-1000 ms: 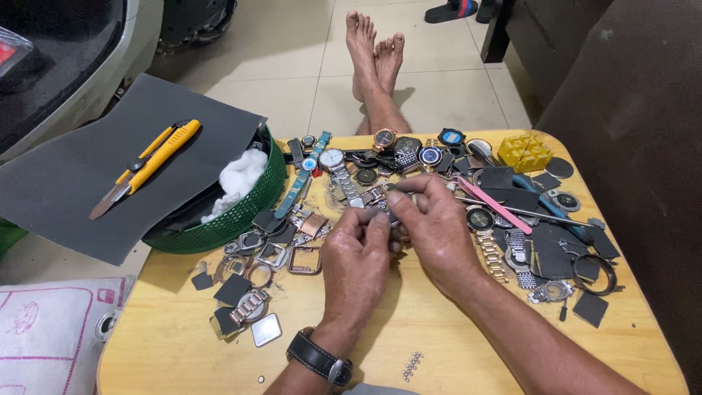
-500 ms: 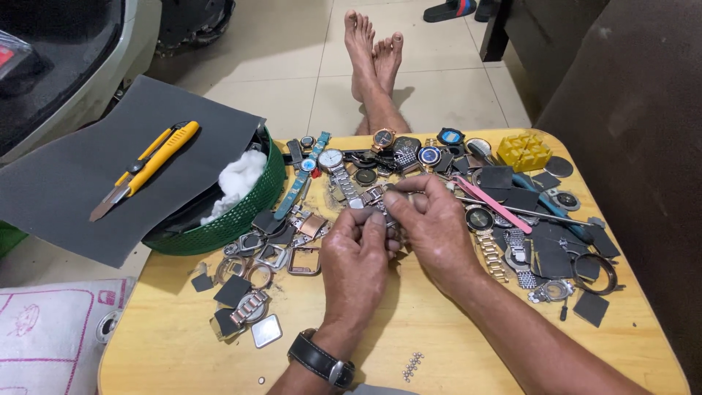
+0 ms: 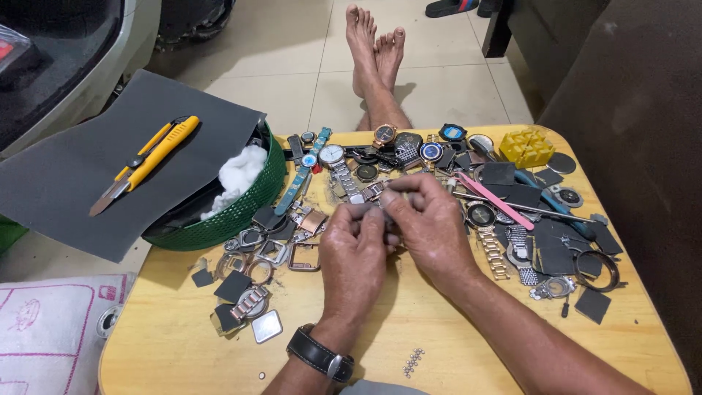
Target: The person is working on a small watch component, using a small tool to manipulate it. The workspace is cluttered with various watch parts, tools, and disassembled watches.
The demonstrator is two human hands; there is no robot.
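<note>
Both hands over middle of wooden table (image 3: 183,344), close together. Left hand (image 3: 355,256) fingers curled shut on a small watch part (image 3: 390,219), mostly hidden, looks like a bit of metal strap or a case; right hand (image 3: 431,219) fingertips pinched on the same piece from the other side. Part sits between the two thumbs, just above the table, near the pile of watches. Exact kind of part cannot be told. Black wristwatch (image 3: 322,356) on left wrist. Left of hands: green basket (image 3: 241,208) with white cotton (image 3: 238,175), grey sheet (image 3: 88,168) over it carrying yellow utility knife (image 3: 146,161). Behind hands: row of watches (image 3: 395,150) and loose cases, steel strap (image 3: 344,179). Right: pink tool (image 3: 497,201), yellow block (image 3: 526,146), dark square pads (image 3: 556,249), gold strap (image 3: 493,252). Front edge: tiny links (image 3: 413,362). Bare feet (image 3: 376,44) on tiled floor beyond. Judged good practice for this step: keep piece low over table so dropped pins stay put, steady with left, work with right fingertips, turn piece toward light, avoid sweeping loose links near elbow.
</note>
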